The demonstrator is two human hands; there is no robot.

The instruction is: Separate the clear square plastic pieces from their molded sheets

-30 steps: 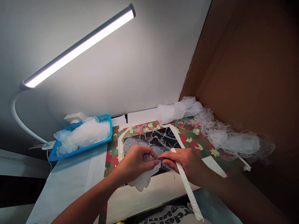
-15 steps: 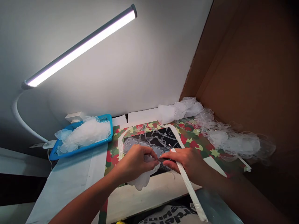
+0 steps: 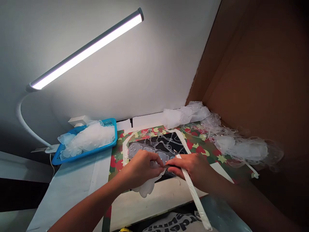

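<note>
My left hand (image 3: 145,166) is closed, pinching a thin translucent white piece with a scalloped edge (image 3: 146,189) that hangs below the fingers. My right hand (image 3: 193,169) grips dark, pointed tweezers (image 3: 168,166), whose tip meets the left fingertips at the piece's edge. Through the same hand runs a long white-wrapped stick (image 3: 196,196) with a pointed metal tip, slanting down toward my body. Beneath both hands lies a black board (image 3: 170,138) carrying a clear sheet with rounded shapes and loose clear strips. What exactly the tweezers pinch is too small to tell.
At left stands a blue basket (image 3: 84,154) filled with translucent white pieces (image 3: 94,137). Clear scraps (image 3: 243,146) pile up at right beside a cardboard wall (image 3: 260,80). A lit bar lamp (image 3: 89,48) hangs above. Camouflage-patterned covering (image 3: 198,143) surrounds the board.
The view has shifted very slightly. Both hands stay together in nearly the same place, with the tweezers still at the left fingertips.
</note>
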